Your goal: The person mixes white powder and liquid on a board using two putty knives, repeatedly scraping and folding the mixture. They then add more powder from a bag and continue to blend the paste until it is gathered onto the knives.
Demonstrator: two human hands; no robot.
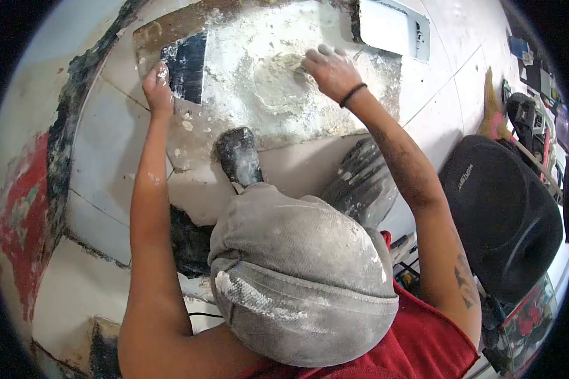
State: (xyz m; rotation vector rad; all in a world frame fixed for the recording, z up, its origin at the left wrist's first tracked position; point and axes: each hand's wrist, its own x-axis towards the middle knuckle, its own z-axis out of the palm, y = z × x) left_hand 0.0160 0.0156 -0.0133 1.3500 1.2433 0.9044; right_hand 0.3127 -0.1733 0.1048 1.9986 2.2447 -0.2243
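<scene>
My left hand [159,91] grips the edge of a dark, flat rectangular plate [184,69] smeared with white; its underside and my fingers beneath are hidden. A powder-dusted right hand [332,71], wearing a dark wristband, is over white powder with its fingers curled. Whatever it may hold does not show. Just left of it lies a rounded, wet-looking patch of white paste [278,82]. Powder and paste are spread over a brown board [385,88] on the floor.
A white open-topped tray [395,28] overlaps the board's far right corner. My dusty shoe [239,155] is at the near edge. To the right stands a black speaker [496,208], with a straw broom [492,107] and clutter behind it. A red-stained wall [25,215] rises on the left.
</scene>
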